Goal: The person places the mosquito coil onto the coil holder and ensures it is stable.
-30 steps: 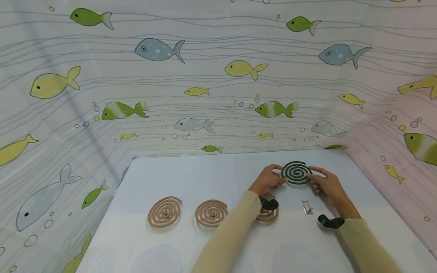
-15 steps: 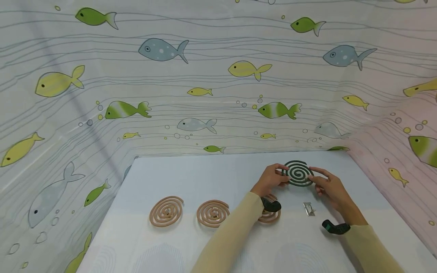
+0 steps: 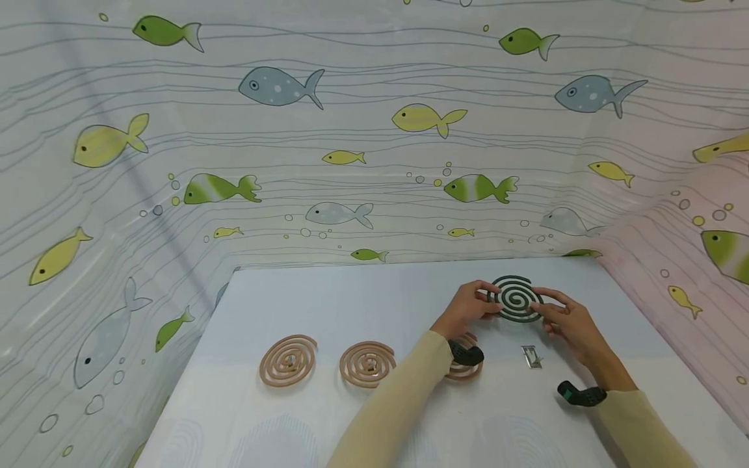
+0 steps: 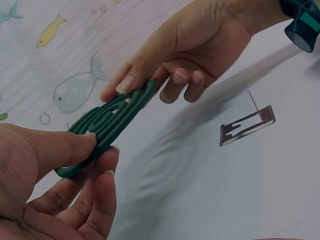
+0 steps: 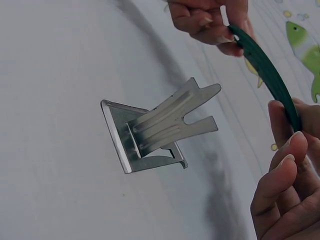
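Between both hands, above the table, a dark green mosquito coil (image 3: 516,300) is held up. My left hand (image 3: 468,307) pinches its left edge, thumb on top and fingers beneath, as the left wrist view shows. On the opposite edge my right hand (image 3: 570,325) pinches it between thumb and fingers. The coil appears edge-on and slightly bowed in the right wrist view. Below it on the table lies a metal coil stand (image 5: 155,132), a flat frame with a forked tongue bent upward, untouched by either hand.
Two brown coils, one at the left (image 3: 288,361) and one in the middle (image 3: 367,365), sit on metal stands. A third brown coil (image 3: 466,370) is partly hidden by my left wrist. Fish-patterned sheeting (image 3: 339,188) walls the white table (image 3: 328,299) at the back and sides.
The head view has shifted slightly, moving the scene a little to the right. Both hands keep their pinch on the green coil, which tilts slightly more toward the camera.
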Motion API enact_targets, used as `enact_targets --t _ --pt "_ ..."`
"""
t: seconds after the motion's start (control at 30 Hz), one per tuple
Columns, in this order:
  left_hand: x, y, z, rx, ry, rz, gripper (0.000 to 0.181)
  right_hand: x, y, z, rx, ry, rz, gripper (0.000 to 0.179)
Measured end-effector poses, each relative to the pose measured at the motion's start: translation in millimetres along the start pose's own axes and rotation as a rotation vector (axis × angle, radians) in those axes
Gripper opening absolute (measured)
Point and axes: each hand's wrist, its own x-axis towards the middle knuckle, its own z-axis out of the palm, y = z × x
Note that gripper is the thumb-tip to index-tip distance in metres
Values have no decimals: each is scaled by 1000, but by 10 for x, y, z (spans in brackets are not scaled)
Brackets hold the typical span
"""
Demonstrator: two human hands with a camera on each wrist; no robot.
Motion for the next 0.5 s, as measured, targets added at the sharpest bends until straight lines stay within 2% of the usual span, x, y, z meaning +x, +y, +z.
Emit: enact_targets --t 0.27,0.5 --pt "-75 39 32 -42 -48 8 21 -82 -27 -8 -41 -8 -11 48" --pt "-124 42 58 -27 -59 18 20 -135 10 -19 -48 -26 -35 44"
